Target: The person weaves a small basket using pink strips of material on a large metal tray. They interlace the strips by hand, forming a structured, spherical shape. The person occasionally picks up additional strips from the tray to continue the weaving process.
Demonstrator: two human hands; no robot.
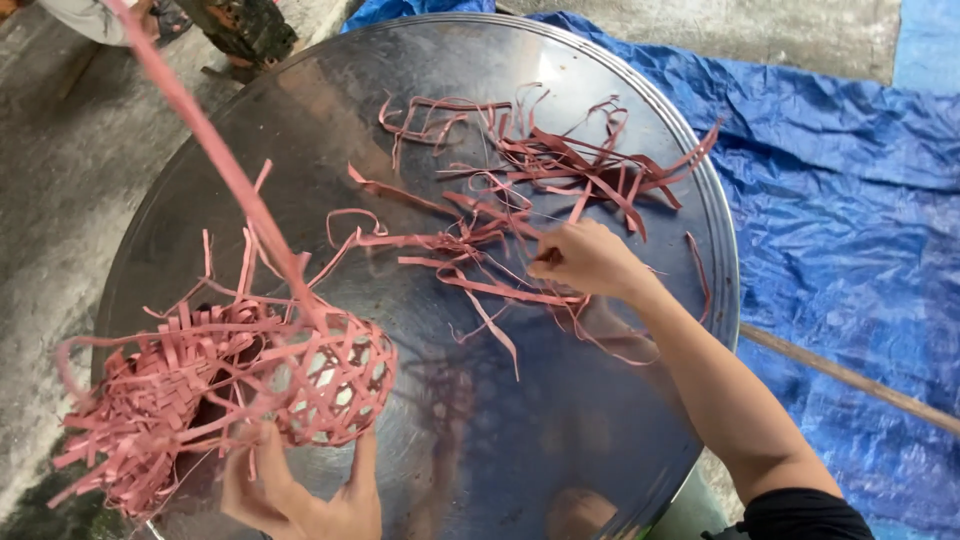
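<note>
My left hand (300, 490) supports a half-woven pink strip basket (230, 385) from below at the near left; its fingers are spread against the open lattice. A long pink strip (215, 150) rises from the basket up toward the top left. My right hand (585, 260) reaches out over the round shiny metal tray (180, 220) and pinches at loose pink strips (540, 165) scattered across its middle and far side. Loose strip ends stick out of the basket's left side.
A blue tarp (840, 210) covers the ground to the right. A thin wooden stick (850, 378) lies on it near the tray's edge. Grey concrete floor (50, 180) lies to the left, with a dark object (245, 28) at the top.
</note>
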